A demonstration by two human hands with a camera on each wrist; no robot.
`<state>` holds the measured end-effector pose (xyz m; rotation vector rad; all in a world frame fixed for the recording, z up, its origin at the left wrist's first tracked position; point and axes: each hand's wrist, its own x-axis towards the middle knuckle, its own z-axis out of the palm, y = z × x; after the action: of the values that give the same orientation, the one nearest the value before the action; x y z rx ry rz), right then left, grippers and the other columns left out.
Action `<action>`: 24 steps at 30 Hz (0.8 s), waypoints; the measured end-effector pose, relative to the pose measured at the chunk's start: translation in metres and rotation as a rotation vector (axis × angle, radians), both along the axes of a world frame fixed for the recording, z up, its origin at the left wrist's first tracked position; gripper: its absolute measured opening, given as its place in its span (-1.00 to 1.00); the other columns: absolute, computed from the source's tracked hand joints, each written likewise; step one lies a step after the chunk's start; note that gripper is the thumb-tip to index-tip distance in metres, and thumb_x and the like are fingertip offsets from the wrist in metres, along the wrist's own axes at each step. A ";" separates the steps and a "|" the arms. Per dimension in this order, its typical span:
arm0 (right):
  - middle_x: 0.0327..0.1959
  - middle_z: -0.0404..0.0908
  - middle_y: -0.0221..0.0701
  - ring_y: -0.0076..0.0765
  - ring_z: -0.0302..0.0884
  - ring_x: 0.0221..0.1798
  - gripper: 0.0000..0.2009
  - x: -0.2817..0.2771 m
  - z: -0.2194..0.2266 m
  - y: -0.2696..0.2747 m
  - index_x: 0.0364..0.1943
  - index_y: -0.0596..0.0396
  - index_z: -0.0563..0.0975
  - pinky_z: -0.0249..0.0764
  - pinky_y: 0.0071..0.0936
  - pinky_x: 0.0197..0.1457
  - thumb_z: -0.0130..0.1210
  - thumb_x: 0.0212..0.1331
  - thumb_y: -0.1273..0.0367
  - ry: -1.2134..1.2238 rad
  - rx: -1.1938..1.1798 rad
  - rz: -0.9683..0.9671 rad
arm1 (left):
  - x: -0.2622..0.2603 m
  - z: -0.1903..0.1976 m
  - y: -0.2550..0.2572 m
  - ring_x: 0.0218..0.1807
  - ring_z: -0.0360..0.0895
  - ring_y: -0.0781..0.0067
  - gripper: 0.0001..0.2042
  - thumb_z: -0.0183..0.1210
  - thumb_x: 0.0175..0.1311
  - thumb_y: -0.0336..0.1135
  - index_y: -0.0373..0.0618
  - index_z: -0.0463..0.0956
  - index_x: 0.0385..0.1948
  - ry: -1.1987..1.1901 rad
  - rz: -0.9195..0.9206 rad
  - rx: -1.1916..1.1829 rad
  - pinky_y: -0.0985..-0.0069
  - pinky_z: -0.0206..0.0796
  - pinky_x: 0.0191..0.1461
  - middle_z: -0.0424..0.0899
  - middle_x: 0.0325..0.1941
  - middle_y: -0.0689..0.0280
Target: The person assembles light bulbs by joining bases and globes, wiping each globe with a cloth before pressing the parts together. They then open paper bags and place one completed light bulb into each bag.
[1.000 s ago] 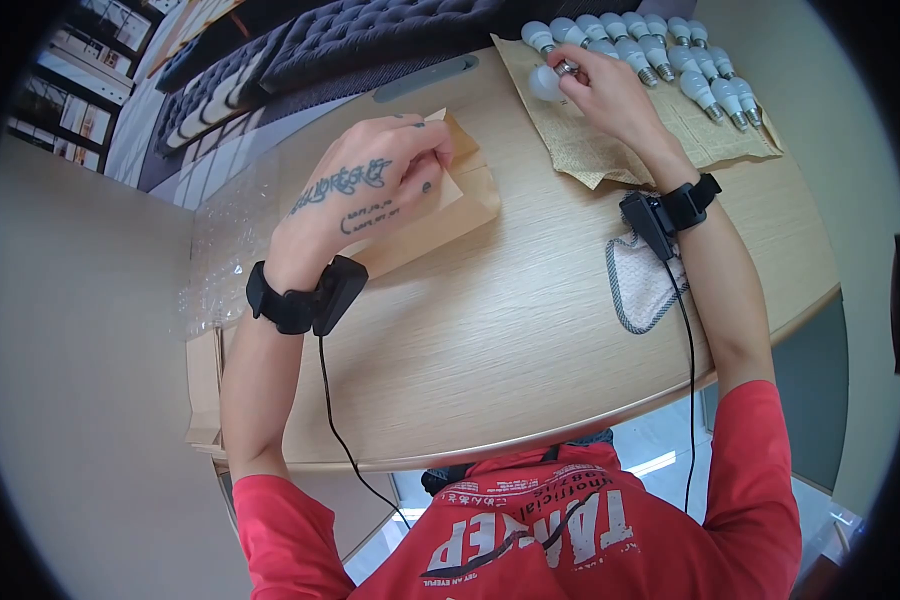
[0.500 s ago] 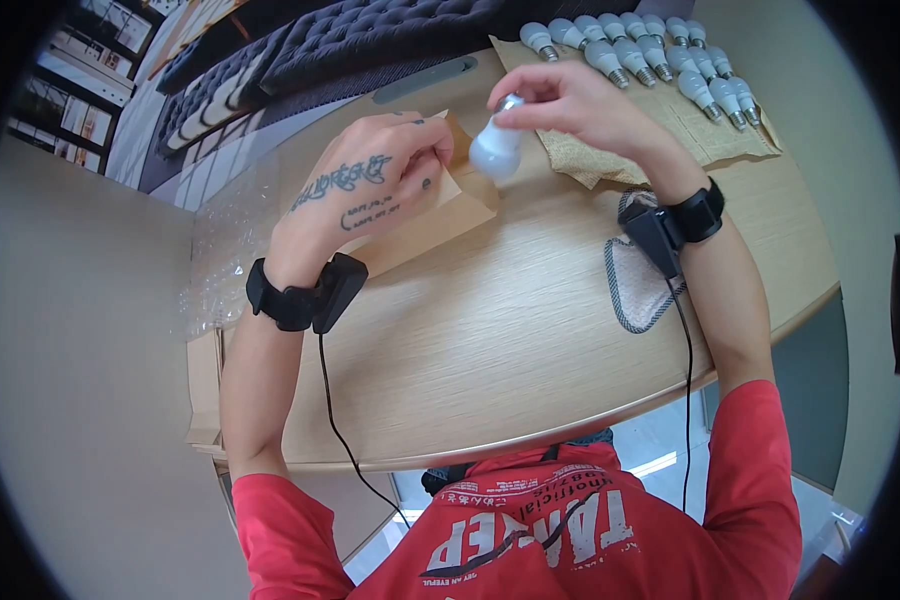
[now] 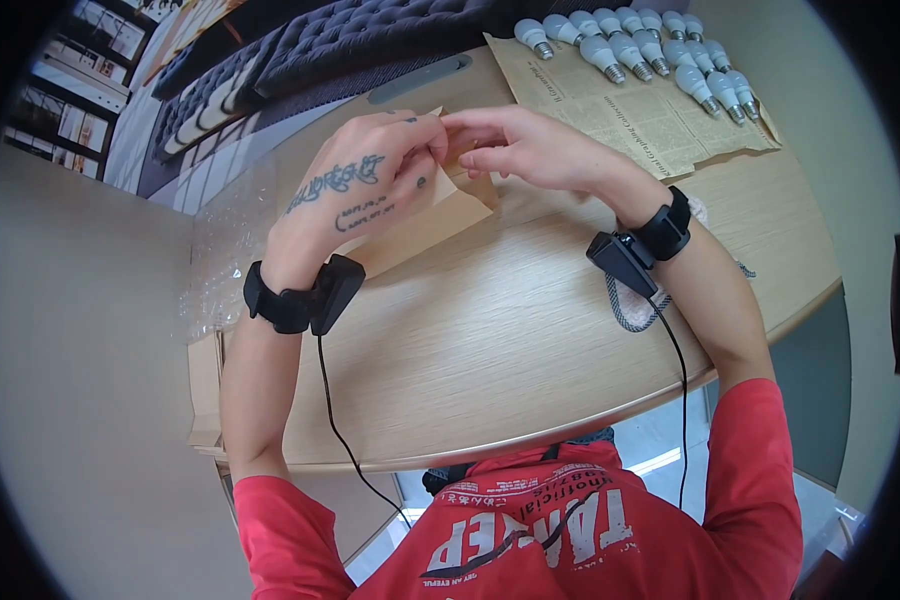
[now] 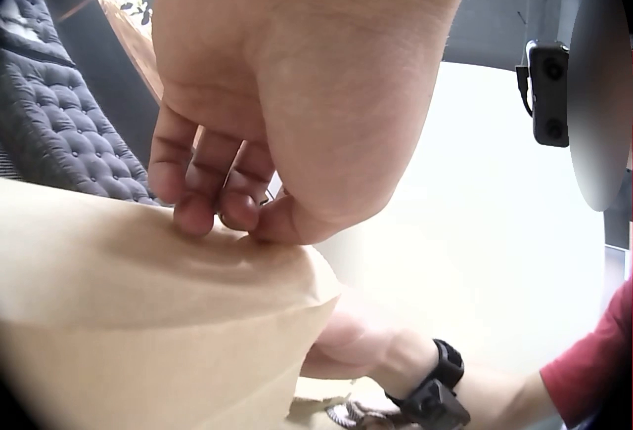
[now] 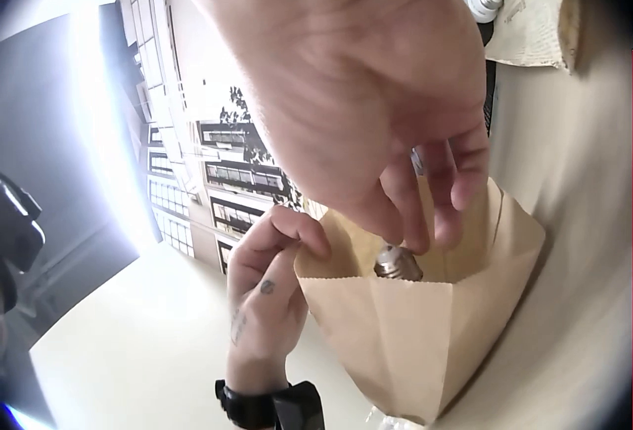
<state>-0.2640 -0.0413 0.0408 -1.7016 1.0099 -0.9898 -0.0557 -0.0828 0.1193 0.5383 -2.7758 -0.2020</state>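
Note:
The left hand pinches the rim of a brown paper bag, whose mouth stands open in the right wrist view. Over that mouth is the right hand, its thumb and fingers apart in the head view. A bulb's metal base shows inside the bag, just under the right fingertips, and no grip on it is seen. The rest of that bulb is hidden by the bag's front wall. In the left wrist view, the left fingertips bend against the paper.
Several white bulbs lie in rows on printed brown paper at the back right. A grey-edged cloth lies under the right wrist. Clear plastic wrap is at the left, above folded brown paper.
The right hand has carried a bulb from the printed paper leftward to the bag's mouth, and its fingers have parted. The left hand has stayed at the bag's rim.

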 end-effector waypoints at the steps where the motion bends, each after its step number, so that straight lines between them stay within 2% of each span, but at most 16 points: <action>1: -0.08 0.66 -0.38 -0.53 0.52 -0.03 -0.68 -0.004 0.001 -0.001 0.14 0.13 0.53 0.42 -0.51 0.12 0.06 0.33 0.40 -0.007 -0.005 -0.003 | 0.000 0.000 0.000 -0.43 0.49 0.21 -0.91 0.03 0.12 -0.53 -0.20 0.51 -0.39 -0.005 0.007 0.006 0.39 0.31 -0.32 0.55 -0.48 0.18; 5: -0.02 0.65 -0.39 -0.53 0.53 0.01 -0.70 -0.020 0.018 -0.001 0.11 0.15 0.55 0.42 -0.50 0.13 0.05 0.34 0.39 0.105 -0.060 -0.065 | -0.001 -0.002 -0.001 -0.43 0.49 0.22 -0.91 0.03 0.12 -0.53 -0.21 0.51 -0.39 0.011 -0.022 0.000 0.40 0.30 -0.32 0.54 -0.49 0.18; 8: 0.03 0.64 -0.32 -0.36 0.58 0.03 -0.70 -0.052 0.014 -0.016 0.09 0.12 0.57 0.44 -0.41 0.16 0.07 0.31 0.36 0.320 -0.249 -0.344 | 0.000 -0.001 0.002 -0.44 0.48 0.24 -0.91 0.02 0.12 -0.54 -0.21 0.51 -0.40 0.000 -0.006 0.006 0.41 0.30 -0.33 0.53 -0.50 0.19; 11: 0.14 0.56 -0.19 -0.11 0.53 0.14 -0.65 -0.091 0.002 -0.024 0.11 0.06 0.56 0.40 -0.28 0.25 0.10 0.26 0.29 0.771 -0.458 -0.742 | 0.002 -0.001 0.001 -0.45 0.48 0.25 -0.91 0.01 0.11 -0.55 -0.21 0.51 -0.41 -0.005 -0.001 0.005 0.42 0.30 -0.34 0.53 -0.50 0.20; 14: 0.24 0.44 -0.07 0.10 0.37 0.28 -0.58 -0.128 -0.037 -0.033 0.15 -0.10 0.56 0.29 -0.08 0.33 0.04 0.18 0.24 1.018 -0.454 -1.009 | 0.003 -0.002 0.000 -0.45 0.47 0.25 -0.91 0.01 0.11 -0.55 -0.21 0.50 -0.42 0.002 -0.016 -0.002 0.42 0.30 -0.34 0.53 -0.50 0.20; 17: 0.40 0.21 -0.05 0.15 0.15 0.42 -0.52 -0.137 -0.054 -0.030 0.24 -0.17 0.48 0.14 0.05 0.41 0.03 0.20 0.15 1.054 -0.162 -1.002 | 0.002 -0.003 0.000 -0.46 0.47 0.25 -0.91 0.01 0.10 -0.56 -0.22 0.50 -0.42 0.005 -0.023 0.003 0.42 0.30 -0.34 0.53 -0.50 0.19; 20: 0.43 0.16 -0.06 0.15 0.10 0.45 -0.48 -0.140 -0.057 -0.028 0.30 -0.20 0.43 0.09 0.11 0.43 0.02 0.22 0.09 1.049 -0.029 -0.946 | 0.002 -0.004 0.000 -0.46 0.47 0.24 -0.92 0.01 0.10 -0.56 -0.22 0.49 -0.42 0.003 -0.022 0.017 0.42 0.30 -0.35 0.53 -0.50 0.19; 24: 0.43 0.18 -0.07 0.14 0.08 0.46 -0.45 -0.141 -0.061 -0.029 0.32 -0.21 0.41 0.08 0.10 0.43 0.03 0.22 0.06 1.075 0.035 -0.928 | 0.000 -0.005 0.000 -0.46 0.46 0.23 -0.92 0.02 0.10 -0.56 -0.23 0.50 -0.41 -0.008 -0.026 0.019 0.41 0.30 -0.35 0.52 -0.50 0.18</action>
<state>-0.4054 -0.0706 -0.0203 -1.7121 2.6415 -0.4722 -0.0561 -0.0823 0.1142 0.5087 -2.7923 -0.2334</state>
